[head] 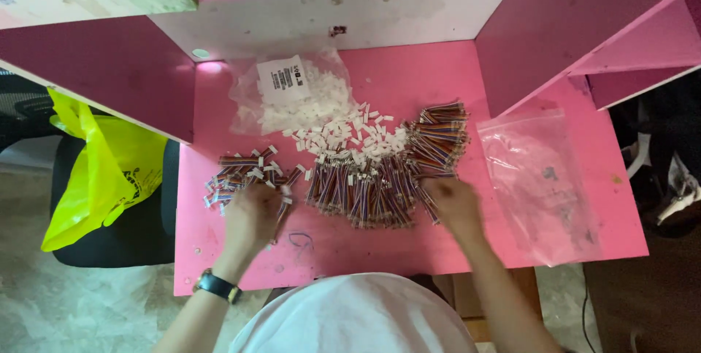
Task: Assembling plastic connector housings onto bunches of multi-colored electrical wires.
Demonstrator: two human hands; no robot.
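So, far left: a yellow plastic bag (102,170) is draped over a dark chair (139,236), just beside the pink desk (365,243).
Left hand (252,218): it's down on the desk, wrist strapped with a dark watch (217,286), fingers curled onto the small pile of wire leads (244,174); whether they pinch one lead I cannot tell.
Small pile: multicoloured leads with white tips, long axes running mostly left to right, a few skewed.
Up the middle: a clear bag of white connectors (292,97), with loose white connectors (350,141) spilling toward the right.
Big heap of wire leads (365,189): sitting centre desk, between both hands, long axes mostly pointing away from the person, fanned out.
Stacked bundle (440,134): leads lying crosswise, long axes left to right.
Right hand (454,203): fingers bent, touching the heap's right edge; the grasp is hidden.
Far right: an empty-looking clear bag (540,185) lies flat.
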